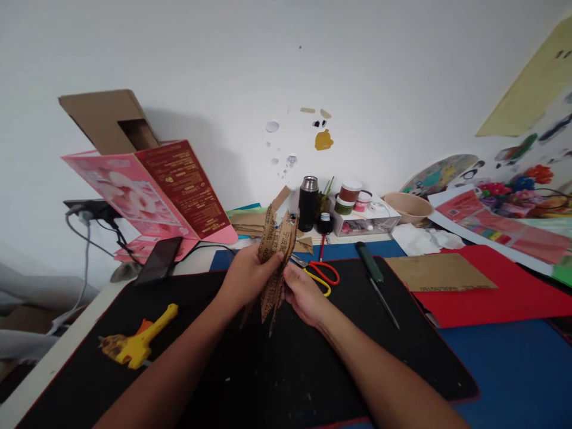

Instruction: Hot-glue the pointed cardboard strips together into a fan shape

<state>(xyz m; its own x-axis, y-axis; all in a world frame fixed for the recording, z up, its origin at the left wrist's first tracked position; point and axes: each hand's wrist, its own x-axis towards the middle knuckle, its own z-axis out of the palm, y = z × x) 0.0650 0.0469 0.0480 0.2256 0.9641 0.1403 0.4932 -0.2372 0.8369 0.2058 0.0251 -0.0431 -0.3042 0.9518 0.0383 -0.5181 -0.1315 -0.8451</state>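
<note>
Two bare forearms are coming in from the bottom edge, meeting over the black mat (250,381). The left hand (248,275) is gripping a bundle of brown cardboard strips (276,262), fingers wrapped round its middle, thumb pressing on the front. The right hand (304,292) is pinching the lower part of the same bundle from the right side, fingers closed on it.

The strips are standing nearly upright, long axis running top to bottom, upper ends fanning out toward the wall, lower ends tapering to points hanging down over the mat. Dark print is showing on the brown faces; too small to read. The bundle is being held above the mat's far middle, not touching it.

A yellow glue gun (138,342) is lying on the mat, well to the left. Red and yellow-handled scissors (324,275) are lying just right of the right hand. A green-handled tool (378,283) is lying beyond them, pointing down-right. A flat brown cardboard sheet (440,272) is resting on a red sheet (513,298) at right. A black flask (308,204) and jars (348,196) are standing behind the bundle near the wall. A pink folded box (152,193) is leaning at left, with a dark phone (158,260) in front of it. Nothing is blocking the hands.
</note>
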